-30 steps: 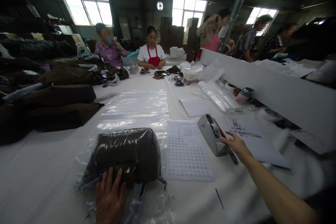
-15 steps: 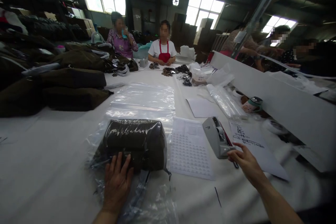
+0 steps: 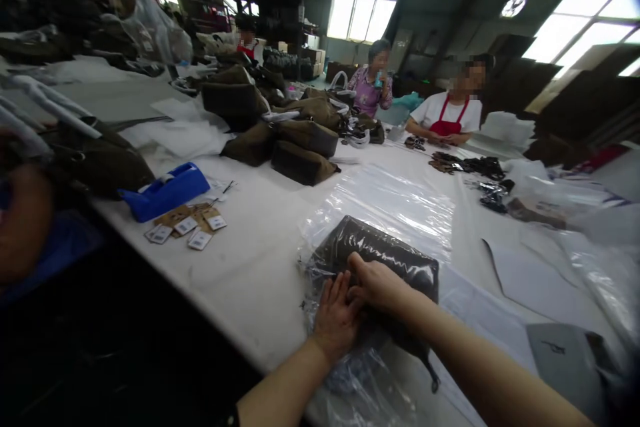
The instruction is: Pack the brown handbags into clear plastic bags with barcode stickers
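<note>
A dark olive bag (image 3: 395,255) in clear plastic wrapping (image 3: 375,387) lies on the white table in front of me. My left hand (image 3: 337,315) rests flat on its near side, fingers stretched out. Close against those fingertips is my right hand (image 3: 377,285), its fingers curled and pressed down on the plastic; whatever it may hold is hidden. At lower right stands a grey tape dispenser (image 3: 565,357), partly cut by dark blur. A white sheet (image 3: 483,317) lies between it and the bag. Beyond the bag, flat clear plastic bags (image 3: 400,197) are spread out.
Several olive bags (image 3: 305,140) are piled at the back. A blue object (image 3: 167,190) and tags (image 3: 200,240) lie near the left table edge. Co-workers sit across the table; another person's blurred arm (image 3: 25,220) shows at far left. Black small parts (image 3: 493,193) lie at right.
My view has swung left. My right hand has left the tape dispenser and come over to the wrapped bag beside my left hand, which has stayed on it.
</note>
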Motion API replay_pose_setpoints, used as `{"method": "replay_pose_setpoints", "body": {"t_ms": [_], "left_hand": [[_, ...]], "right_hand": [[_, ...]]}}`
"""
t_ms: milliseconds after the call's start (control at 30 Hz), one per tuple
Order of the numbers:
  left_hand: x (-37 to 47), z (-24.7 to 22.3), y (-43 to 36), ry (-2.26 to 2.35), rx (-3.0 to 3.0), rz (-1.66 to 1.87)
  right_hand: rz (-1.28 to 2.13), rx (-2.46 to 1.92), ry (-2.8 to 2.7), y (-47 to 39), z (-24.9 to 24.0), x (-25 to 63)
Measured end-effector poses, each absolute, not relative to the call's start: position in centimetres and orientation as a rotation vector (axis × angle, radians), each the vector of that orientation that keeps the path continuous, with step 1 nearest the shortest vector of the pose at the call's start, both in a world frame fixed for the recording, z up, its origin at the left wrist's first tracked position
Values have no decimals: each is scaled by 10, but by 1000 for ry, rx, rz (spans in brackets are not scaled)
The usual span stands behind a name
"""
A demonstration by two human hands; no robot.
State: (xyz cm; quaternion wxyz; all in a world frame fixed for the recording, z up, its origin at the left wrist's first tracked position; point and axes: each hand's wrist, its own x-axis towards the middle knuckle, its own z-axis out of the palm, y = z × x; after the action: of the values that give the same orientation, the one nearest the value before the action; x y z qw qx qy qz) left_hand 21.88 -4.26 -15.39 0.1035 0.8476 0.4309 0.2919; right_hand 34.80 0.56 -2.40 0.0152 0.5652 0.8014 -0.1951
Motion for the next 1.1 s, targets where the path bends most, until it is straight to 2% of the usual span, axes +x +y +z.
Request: {"method": "replay_pose_setpoints", "body": {"t_ms": [167,300,367,467,533,600,667,733,833,967,1100], "left_hand": [[218,-152,-44,1214,2457,860],[221,-152,-40,1196,2465,874],[219,-147,-39,1190,2460,917],[199,-134,-48,1168,2422,1085],[175,-124,-64,1010,2445,1115],[150,-120,-87,714,2531,951],[131,-121,-112,494,2599,697],[122,-126,-134,463,2618,505],[124,-132,-150,589,2555,383],[134,-125,-151,855,2223,523],[128,-116,-140,1257,1484,646]], "right_hand": [[-226,1833,2314,34,-29,348],[-1,2025,2204,32,-1,405],[109,2034,2412,8,5,439],[151,1609,2979,-61,-9,480],[89,1201,3122,-114,-31,494],[88,942,3136,-160,-58,498],[167,912,3153,-187,-84,492],[199,1045,3202,-195,-105,479],[-49,1350,3355,-186,-114,457],[-237,1866,3375,-173,-92,428],[-498,2291,3084,-176,-69,395]]}}
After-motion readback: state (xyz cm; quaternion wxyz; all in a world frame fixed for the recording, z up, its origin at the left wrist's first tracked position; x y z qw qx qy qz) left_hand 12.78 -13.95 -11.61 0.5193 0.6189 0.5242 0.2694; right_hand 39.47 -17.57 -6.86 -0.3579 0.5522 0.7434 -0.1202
